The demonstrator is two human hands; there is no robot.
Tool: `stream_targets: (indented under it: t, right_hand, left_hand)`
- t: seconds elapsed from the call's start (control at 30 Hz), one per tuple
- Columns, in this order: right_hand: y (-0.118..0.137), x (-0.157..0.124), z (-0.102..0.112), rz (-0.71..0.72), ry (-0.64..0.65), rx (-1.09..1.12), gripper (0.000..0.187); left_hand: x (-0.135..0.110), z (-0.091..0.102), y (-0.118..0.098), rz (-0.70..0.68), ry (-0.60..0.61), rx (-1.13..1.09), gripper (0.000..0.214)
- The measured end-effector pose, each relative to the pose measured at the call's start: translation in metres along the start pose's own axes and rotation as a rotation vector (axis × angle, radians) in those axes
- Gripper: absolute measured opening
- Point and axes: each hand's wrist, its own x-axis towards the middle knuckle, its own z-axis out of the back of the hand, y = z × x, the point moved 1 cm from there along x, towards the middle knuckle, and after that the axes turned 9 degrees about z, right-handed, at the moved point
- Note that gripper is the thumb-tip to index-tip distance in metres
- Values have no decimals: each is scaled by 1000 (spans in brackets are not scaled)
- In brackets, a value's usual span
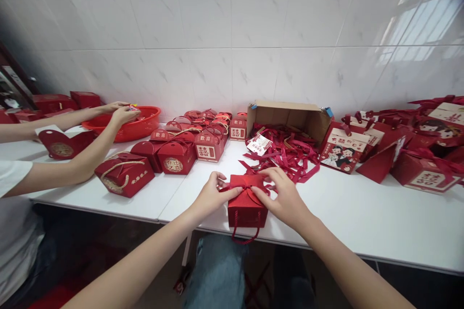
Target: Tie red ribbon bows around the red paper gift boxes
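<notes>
A small red gift box (247,215) stands at the table's front edge, with a twisted rope handle (246,241) hanging down its near side. Across its top runs a dark red ribbon (248,186), gathered at the middle. My left hand (219,193) pinches the ribbon from the left, its thumb lying on the box top. From the right, my right hand (281,195) pinches the ribbon too, thumb and fingers close to the knot. The exact shape of the knot is partly hidden by my fingers.
Behind the box, loose red ribbons (286,154) spill from a cardboard carton (290,113). Filled-looking red boxes (177,157) stand in rows to the left. Bride-and-groom boxes (342,147) crowd the right. A co-worker's hands (125,112) hold small wrapped items over a red basin (145,128).
</notes>
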Motion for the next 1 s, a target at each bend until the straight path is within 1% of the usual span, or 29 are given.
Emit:
stream_targets:
  t: [0.03,0.07,0.1,0.13,0.2,0.23,0.27,0.33,0.4,0.47,0.57,0.63,0.77,0.87,1.0]
  right_hand:
    - [-4,-3,1,-109,-33,30,36]
    - [-8,-6,1,-214,-35,72,38]
    - [-11,-8,1,-306,0,125,39]
    - [-14,-9,1,-384,67,190,39]
    - [-17,-10,1,-505,238,330,43]
    - [-18,-10,1,-548,303,403,46]
    - [-18,-9,2,-586,347,482,49]
    - [-19,-7,3,-638,396,635,53]
    - [-20,-6,5,-643,417,743,55]
    - [-22,-6,8,-614,403,778,54]
    - [-26,-7,15,-534,327,728,52]
    - [-29,-8,19,-498,325,670,51]
    - [-34,-10,24,-474,350,578,50]
    - [-36,-11,26,-498,377,532,50]
    - [-35,-13,31,-564,505,496,60]
  left_hand:
    - [1,1,1,23,53,5,45]
    - [1,1,1,37,110,13,44]
    - [2,2,1,44,159,23,43]
    - [2,3,1,44,189,30,44]
    - [2,4,-1,38,209,29,45]
    - [2,4,-2,34,207,26,46]
    - [2,5,-3,31,198,21,48]
    - [2,5,-4,25,179,14,50]
    - [2,4,-6,21,168,8,51]
    - [1,5,-8,17,159,7,52]
    - [0,8,-12,11,139,6,54]
    - [-1,11,-14,10,134,5,54]
    - [-2,14,-14,9,126,17,55]
    - [-4,14,-11,-13,98,53,54]
    - [-6,16,-6,-78,65,139,47]
